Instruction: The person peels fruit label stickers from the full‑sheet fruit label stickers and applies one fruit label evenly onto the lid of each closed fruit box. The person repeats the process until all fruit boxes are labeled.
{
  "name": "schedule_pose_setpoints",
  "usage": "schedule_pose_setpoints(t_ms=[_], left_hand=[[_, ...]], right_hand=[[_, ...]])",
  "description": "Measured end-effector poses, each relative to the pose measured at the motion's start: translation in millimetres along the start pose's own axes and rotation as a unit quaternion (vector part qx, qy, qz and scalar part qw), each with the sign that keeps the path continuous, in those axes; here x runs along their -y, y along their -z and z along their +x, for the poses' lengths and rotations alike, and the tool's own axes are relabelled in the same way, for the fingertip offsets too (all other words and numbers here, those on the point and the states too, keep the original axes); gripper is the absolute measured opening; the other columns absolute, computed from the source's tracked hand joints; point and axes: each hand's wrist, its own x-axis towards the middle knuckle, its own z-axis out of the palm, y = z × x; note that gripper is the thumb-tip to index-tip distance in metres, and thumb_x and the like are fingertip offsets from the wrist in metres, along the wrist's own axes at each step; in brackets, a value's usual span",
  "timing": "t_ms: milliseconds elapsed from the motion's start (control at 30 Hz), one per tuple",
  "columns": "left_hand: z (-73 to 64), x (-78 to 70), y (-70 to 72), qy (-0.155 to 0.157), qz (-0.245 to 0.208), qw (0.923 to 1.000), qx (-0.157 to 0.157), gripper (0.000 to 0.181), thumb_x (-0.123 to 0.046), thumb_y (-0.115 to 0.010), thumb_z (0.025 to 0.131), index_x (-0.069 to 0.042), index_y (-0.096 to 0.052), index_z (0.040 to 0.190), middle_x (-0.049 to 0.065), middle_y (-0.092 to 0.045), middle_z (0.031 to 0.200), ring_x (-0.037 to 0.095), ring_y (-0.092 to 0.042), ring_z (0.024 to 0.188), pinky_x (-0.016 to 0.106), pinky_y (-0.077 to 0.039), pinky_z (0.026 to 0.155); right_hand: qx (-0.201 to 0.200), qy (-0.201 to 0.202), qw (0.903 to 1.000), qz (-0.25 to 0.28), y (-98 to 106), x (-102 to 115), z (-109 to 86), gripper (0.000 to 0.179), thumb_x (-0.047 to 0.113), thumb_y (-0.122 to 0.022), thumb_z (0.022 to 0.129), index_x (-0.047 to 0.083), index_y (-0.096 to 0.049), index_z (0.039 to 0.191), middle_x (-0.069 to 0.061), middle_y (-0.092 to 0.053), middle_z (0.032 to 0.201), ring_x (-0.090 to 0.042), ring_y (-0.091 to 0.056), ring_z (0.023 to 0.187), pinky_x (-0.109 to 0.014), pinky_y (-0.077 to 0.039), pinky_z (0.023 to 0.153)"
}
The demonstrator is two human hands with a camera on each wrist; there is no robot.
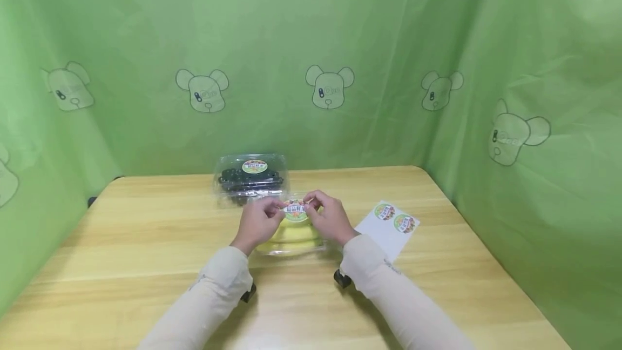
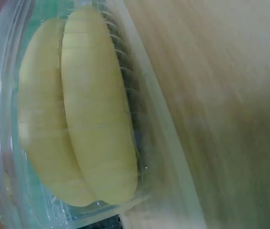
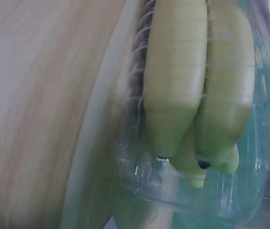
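Observation:
Both hands are at a round fruit sticker [image 1: 295, 210] over the lid of a clear plastic box [image 1: 277, 253] in the middle of the table. My left hand [image 1: 257, 224] pinches the sticker's left edge between thumb and fingers. On its right edge, the thumb and fingers of my right hand [image 1: 332, 220] pinch it too. Yellow bananas [image 1: 297, 234] lie inside the box. The left wrist view shows two bananas [image 2: 99, 105] through the ribbed side wall. Dark tips and greenish ends of the bananas [image 3: 175, 71] show in the right wrist view; neither wrist view shows the sticker.
Behind the left hand stands another clear box [image 1: 225, 163] of dark fruit, with a similar sticker [image 1: 255, 166] on its lid. A white sheet [image 1: 386, 236] bearing two stickers lies by the right wrist. Green curtains [image 1: 272, 42] enclose the wooden table [image 1: 160, 231].

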Motion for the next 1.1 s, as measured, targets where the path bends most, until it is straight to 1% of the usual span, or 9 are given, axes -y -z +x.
schedule_pose_setpoints(t_ms=[33, 133, 267, 433, 600, 733, 833, 967, 1100], left_hand=[[0.3, -0.1, 0.0, 0.001, 0.001, 1.0, -0.001, 0.011, -0.005, -0.069, 0.083, -0.006, -0.071, 0.094, 0.004, -0.069, 0.08, 0.017, -0.063, 0.072, 0.033, -0.056, 0.07], [1.0, -0.5, -0.8, 0.001, 0.007, 1.0, 0.0, 0.012, -0.007, -0.068, 0.083, -0.006, -0.071, 0.095, 0.004, -0.068, 0.081, 0.018, -0.062, 0.074, 0.034, -0.056, 0.071], [0.3, -2.0, -1.3, 0.011, 0.012, 0.9999, 0.0, 0.012, -0.008, -0.068, 0.084, -0.007, -0.071, 0.096, 0.005, -0.069, 0.084, 0.019, -0.062, 0.076, 0.035, -0.055, 0.072], [-0.5, -3.0, -1.3, 0.016, 0.021, 0.9996, -0.009, 0.013, -0.009, -0.069, 0.084, -0.007, -0.072, 0.097, 0.006, -0.069, 0.085, 0.021, -0.062, 0.077, 0.037, -0.055, 0.073], [-0.5, 0.0, -3.3, 0.007, 0.05, 0.9987, -0.011, 0.015, -0.009, -0.07, 0.085, -0.007, -0.072, 0.1, 0.008, -0.07, 0.087, 0.022, -0.063, 0.078, 0.037, -0.055, 0.073], [-0.7, 1.0, -3.5, -0.005, 0.065, 0.9978, -0.013, 0.018, -0.009, -0.069, 0.085, -0.008, -0.071, 0.103, 0.009, -0.072, 0.088, 0.023, -0.065, 0.079, 0.039, -0.055, 0.074], [-0.4, 1.0, -3.2, -0.008, 0.067, 0.9977, -0.012, 0.018, -0.01, -0.069, 0.085, -0.008, -0.071, 0.103, 0.009, -0.072, 0.088, 0.023, -0.066, 0.078, 0.04, -0.055, 0.075], [-0.2, 0.9, -2.4, -0.005, 0.069, 0.9976, -0.007, 0.018, -0.011, -0.069, 0.085, -0.008, -0.071, 0.102, 0.009, -0.072, 0.089, 0.022, -0.067, 0.077, 0.042, -0.053, 0.079], [-1.0, 0.3, -1.3, 0.001, 0.074, 0.9973, -0.005, 0.017, -0.011, -0.07, 0.085, -0.008, -0.072, 0.101, 0.009, -0.072, 0.089, 0.021, -0.067, 0.076, 0.043, -0.052, 0.08]], right_hand=[[-0.003, 0.007, 1.0, -0.005, 0.0, 0.2, 0.4, 0.012, 0.008, -0.062, 0.092, 0.01, -0.064, 0.104, 0.001, -0.062, 0.079, -0.015, -0.055, 0.067, -0.03, -0.049, 0.059], [-0.012, 0.008, 0.9998, -0.011, 0.7, 1.0, 0.5, 0.011, 0.008, -0.063, 0.092, 0.011, -0.065, 0.102, 0.002, -0.062, 0.078, -0.015, -0.056, 0.069, -0.032, -0.05, 0.062], [-0.011, 0.007, 0.9996, -0.027, 0.5, 0.0, 0.4, 0.009, 0.007, -0.063, 0.092, 0.012, -0.067, 0.099, 0.004, -0.061, 0.079, -0.014, -0.056, 0.073, -0.033, -0.05, 0.066], [-0.013, 0.018, 0.9991, -0.035, -0.7, 0.9, 0.3, 0.008, 0.007, -0.064, 0.092, 0.012, -0.069, 0.096, 0.004, -0.062, 0.081, -0.014, -0.057, 0.078, -0.033, -0.051, 0.069], [-0.008, 0.016, 0.9989, -0.044, -2.3, 0.6, -0.6, 0.006, 0.009, -0.066, 0.091, 0.011, -0.069, 0.097, 0.004, -0.063, 0.081, -0.014, -0.058, 0.078, -0.032, -0.051, 0.069], [-0.005, 0.018, 0.9983, -0.056, -2.9, -0.1, -0.5, 0.011, 0.014, -0.071, 0.088, 0.011, -0.069, 0.099, 0.003, -0.063, 0.083, -0.015, -0.057, 0.079, -0.032, -0.05, 0.069], [-0.003, 0.022, 0.9978, -0.063, -3.0, -0.1, 0.5, 0.015, 0.015, -0.073, 0.087, 0.01, -0.068, 0.101, 0.002, -0.064, 0.085, -0.016, -0.057, 0.081, -0.032, -0.049, 0.07], [0.0, 0.023, 0.9976, -0.065, -2.8, 1.0, 1.5, 0.016, 0.014, -0.073, 0.087, 0.009, -0.068, 0.101, 0.001, -0.065, 0.085, -0.018, -0.057, 0.082, -0.033, -0.049, 0.071], [0.001, 0.024, 0.9976, -0.065, -3.0, 2.3, 1.3, 0.016, 0.013, -0.073, 0.086, 0.009, -0.068, 0.101, 0.001, -0.064, 0.085, -0.018, -0.058, 0.082, -0.034, -0.05, 0.072]])
